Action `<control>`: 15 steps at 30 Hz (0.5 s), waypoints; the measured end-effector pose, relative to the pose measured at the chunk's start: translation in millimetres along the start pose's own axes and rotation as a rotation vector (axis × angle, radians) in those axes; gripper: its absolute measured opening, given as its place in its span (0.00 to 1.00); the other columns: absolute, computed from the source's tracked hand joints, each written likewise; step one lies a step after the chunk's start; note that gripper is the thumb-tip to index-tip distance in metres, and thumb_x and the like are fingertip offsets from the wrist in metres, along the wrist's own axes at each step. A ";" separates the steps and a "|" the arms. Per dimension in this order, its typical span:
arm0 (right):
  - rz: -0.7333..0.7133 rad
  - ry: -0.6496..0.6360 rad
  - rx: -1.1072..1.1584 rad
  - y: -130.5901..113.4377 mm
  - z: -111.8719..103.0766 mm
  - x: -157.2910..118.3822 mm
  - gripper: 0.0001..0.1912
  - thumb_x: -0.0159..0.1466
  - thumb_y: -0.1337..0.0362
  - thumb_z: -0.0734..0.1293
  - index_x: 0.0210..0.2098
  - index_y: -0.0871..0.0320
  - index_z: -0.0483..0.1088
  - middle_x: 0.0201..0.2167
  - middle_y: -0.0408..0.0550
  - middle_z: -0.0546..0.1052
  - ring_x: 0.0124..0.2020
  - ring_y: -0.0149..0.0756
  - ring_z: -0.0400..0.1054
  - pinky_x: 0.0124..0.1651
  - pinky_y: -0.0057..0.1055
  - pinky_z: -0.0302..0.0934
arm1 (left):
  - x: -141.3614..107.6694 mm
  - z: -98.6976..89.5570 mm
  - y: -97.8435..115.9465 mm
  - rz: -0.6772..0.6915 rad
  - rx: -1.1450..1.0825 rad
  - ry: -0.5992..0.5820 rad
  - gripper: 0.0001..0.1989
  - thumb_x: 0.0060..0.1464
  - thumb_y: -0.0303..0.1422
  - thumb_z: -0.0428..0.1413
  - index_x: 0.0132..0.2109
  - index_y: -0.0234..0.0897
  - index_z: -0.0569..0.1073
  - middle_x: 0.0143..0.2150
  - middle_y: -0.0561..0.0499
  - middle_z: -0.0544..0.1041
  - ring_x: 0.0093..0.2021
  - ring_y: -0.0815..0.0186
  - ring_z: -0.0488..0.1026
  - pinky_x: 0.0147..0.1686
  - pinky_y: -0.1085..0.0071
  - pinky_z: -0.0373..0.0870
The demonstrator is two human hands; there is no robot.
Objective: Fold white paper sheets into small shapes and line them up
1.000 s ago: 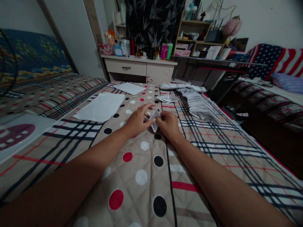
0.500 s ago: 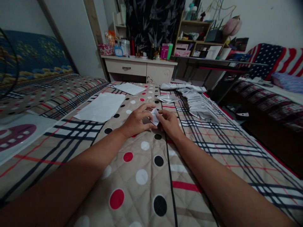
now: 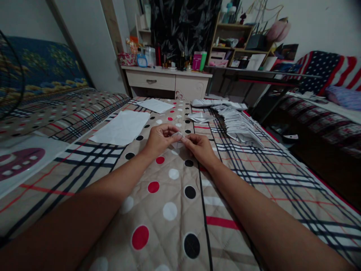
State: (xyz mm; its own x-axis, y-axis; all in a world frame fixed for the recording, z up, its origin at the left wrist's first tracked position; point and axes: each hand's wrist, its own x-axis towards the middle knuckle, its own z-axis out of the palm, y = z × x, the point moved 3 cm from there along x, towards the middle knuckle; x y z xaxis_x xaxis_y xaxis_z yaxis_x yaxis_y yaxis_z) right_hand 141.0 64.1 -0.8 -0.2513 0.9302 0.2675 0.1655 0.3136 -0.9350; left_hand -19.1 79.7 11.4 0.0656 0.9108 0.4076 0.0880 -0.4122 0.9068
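A small folded piece of white paper (image 3: 177, 142) is pinched between my two hands above the dotted bedspread. My left hand (image 3: 161, 140) grips its left side, thumb pointing toward the middle. From the right, the thumb and fingers of my right hand (image 3: 198, 146) close on its other edge, and the two thumbs nearly meet. Just beyond my hands lies a folded white paper piece (image 3: 200, 117). To its right a long row of folded paper pieces (image 3: 239, 122) leans packed together. Part of the held paper is hidden by my fingers.
White paper sheets (image 3: 121, 128) lie to the left, with another paper sheet (image 3: 156, 105) farther back. A white plastic bag (image 3: 25, 158) with a purple print rests at the far left. Beyond the bed stands a white dresser (image 3: 166, 81) holding bottles and boxes.
The folded paper has been turned and lowered between my fingers. My left hand's fingers have curled in, and its thumb has moved up onto the paper beside my right thumb.
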 end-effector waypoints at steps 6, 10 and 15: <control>-0.041 -0.080 -0.106 1.8 1.9 -1.5 0.21 0.58 0.47 0.69 0.22 0.58 0.66 0.18 0.37 0.63 0.20 0.26 0.54 0.22 0.25 0.47 | -3.9 2.1 5.2 -0.048 0.061 -0.047 0.12 0.41 0.37 0.66 0.31 0.33 0.77 0.28 0.50 0.78 0.27 0.69 0.72 0.29 0.73 0.69; 0.014 -0.089 -0.063 1.6 4.4 -3.7 0.21 0.59 0.49 0.68 0.20 0.57 0.63 0.16 0.38 0.65 0.17 0.26 0.57 0.20 0.25 0.48 | -3.4 6.1 4.4 -0.041 0.041 -0.021 0.12 0.43 0.38 0.65 0.31 0.33 0.78 0.30 0.49 0.79 0.29 0.67 0.74 0.30 0.72 0.70; 0.086 0.084 0.051 -5.0 0.3 -5.0 0.20 0.59 0.49 0.68 0.20 0.57 0.64 0.15 0.40 0.68 0.13 0.26 0.57 0.15 0.25 0.47 | -4.9 15.1 0.1 -0.110 -0.011 0.010 0.22 0.39 0.38 0.68 0.42 0.32 0.77 0.36 0.48 0.80 0.32 0.66 0.75 0.28 0.73 0.72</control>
State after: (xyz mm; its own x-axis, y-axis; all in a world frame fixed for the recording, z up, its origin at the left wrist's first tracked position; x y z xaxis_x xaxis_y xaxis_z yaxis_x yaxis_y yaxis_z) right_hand 141.1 57.8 2.5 -0.1574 0.9667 0.2019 0.1338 0.2234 -0.9655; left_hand -4.4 74.9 7.9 0.0466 0.9506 0.3068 0.0835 -0.3097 0.9471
